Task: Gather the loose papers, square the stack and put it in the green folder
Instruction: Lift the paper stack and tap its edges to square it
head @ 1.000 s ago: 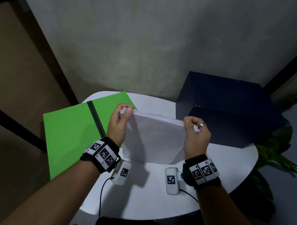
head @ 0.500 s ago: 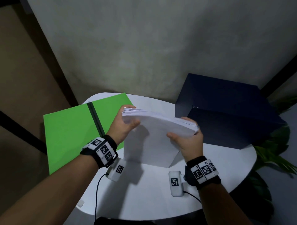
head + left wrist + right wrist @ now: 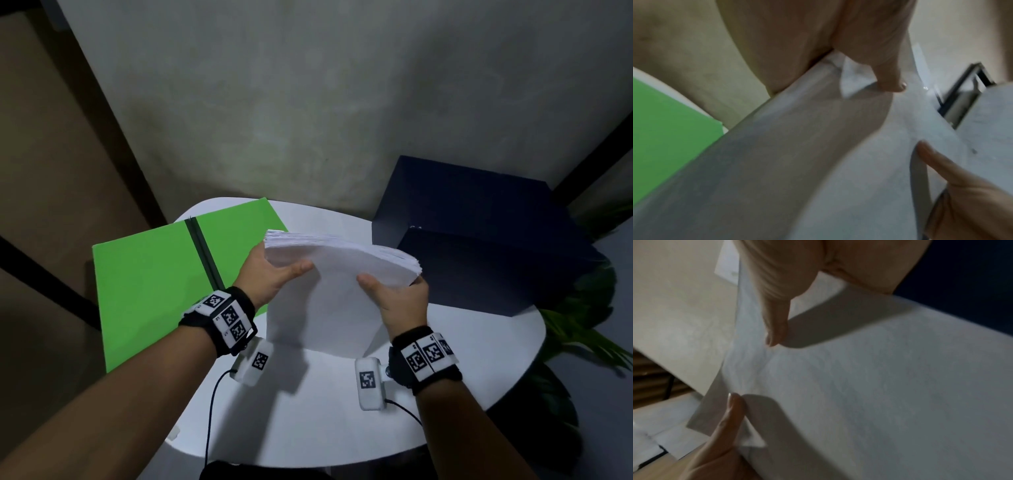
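A thick stack of white papers [image 3: 337, 274] stands tilted over the round white table, its lower edge near the tabletop and its top bowed toward me. My left hand [image 3: 274, 274] grips the stack's upper left corner, thumb on the near face. My right hand [image 3: 394, 294] grips the upper right corner the same way. The left wrist view shows the paper stack [image 3: 818, 146] under my thumb, the right wrist view the paper face [image 3: 869, 378]. The green folder [image 3: 157, 274] lies open flat at the table's left, a dark spine down its middle.
A large dark blue box [image 3: 479, 233] sits on the table's right rear, close behind the papers. The white table [image 3: 325, 421] has bare surface toward me. A plant [image 3: 582, 325] stands past the right edge. A wall rises behind.
The stack's top edge has tipped toward me and bowed, showing its sheet edges. Both hands shifted from pinching the top edge from above to holding the corners with thumbs on the near face.
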Motion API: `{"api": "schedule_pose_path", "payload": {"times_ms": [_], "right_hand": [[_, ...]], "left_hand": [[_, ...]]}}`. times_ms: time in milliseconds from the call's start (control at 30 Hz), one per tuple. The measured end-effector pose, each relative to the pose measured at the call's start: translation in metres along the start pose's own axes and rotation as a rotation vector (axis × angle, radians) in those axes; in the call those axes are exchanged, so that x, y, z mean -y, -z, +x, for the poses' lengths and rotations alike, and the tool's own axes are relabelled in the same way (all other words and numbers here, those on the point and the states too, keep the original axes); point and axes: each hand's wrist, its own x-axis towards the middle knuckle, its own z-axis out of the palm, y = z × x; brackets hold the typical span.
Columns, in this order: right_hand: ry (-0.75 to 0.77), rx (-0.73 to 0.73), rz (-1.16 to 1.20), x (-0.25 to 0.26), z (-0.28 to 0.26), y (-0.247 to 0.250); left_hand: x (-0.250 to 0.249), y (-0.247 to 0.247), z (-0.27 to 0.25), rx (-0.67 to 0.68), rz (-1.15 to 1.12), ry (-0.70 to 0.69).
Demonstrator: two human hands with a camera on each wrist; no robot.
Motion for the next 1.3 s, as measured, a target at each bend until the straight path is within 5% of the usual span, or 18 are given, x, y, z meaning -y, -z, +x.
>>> {"api": "schedule_pose_path", "payload": {"times_ms": [267, 333, 433, 500, 567, 667, 767, 867, 967, 1067, 1200, 1300], "right_hand": [[-0.043, -0.040, -0.008, -0.010, -0.004, 0.001], [0.001, -0.026, -0.052, 0.000, -0.001, 0.000], [0.210, 0.052, -0.234, 0.021, 0.007, -0.006], [0.399, 0.118, -0.515, 0.034, 0.010, -0.017], [0.528, 0.128, -0.663, 0.041, 0.012, -0.030], [0.578, -0.154, -0.622, 0.026, 0.010, -0.028], [0.283, -0.550, -0.649, -0.012, 0.009, 0.004], [-0.093, -0.361, -0.181, -0.031, 0.014, 0.030], [-0.226, -0.051, 0.149, -0.037, 0.029, 0.045], [-0.204, 0.022, 0.012, -0.031, 0.033, 0.044], [-0.044, -0.092, -0.128, -0.021, 0.019, 0.046], [0.041, -0.145, -0.145, -0.030, -0.003, 0.045]], "left_hand": [[0.008, -0.003, -0.008, -0.059, 0.033, 0.050], [-0.007, 0.000, -0.007, -0.141, 0.043, -0.079], [-0.046, 0.004, -0.004, -0.229, 0.466, -0.443], [-0.066, -0.003, 0.000, -0.104, 0.928, -0.532], [-0.075, -0.014, 0.002, 0.024, 1.086, -0.584], [-0.067, -0.006, 0.006, 0.032, 0.859, -0.583], [-0.054, 0.025, 0.006, -0.059, 0.566, -0.405], [-0.033, 0.056, 0.008, -0.106, 0.257, -0.193], [-0.014, 0.068, 0.006, -0.027, 0.007, -0.067], [0.005, 0.064, 0.007, -0.057, -0.018, 0.006], [0.019, 0.050, 0.006, -0.313, 0.074, -0.071], [0.029, 0.041, -0.012, -0.356, 0.093, -0.102]]}}
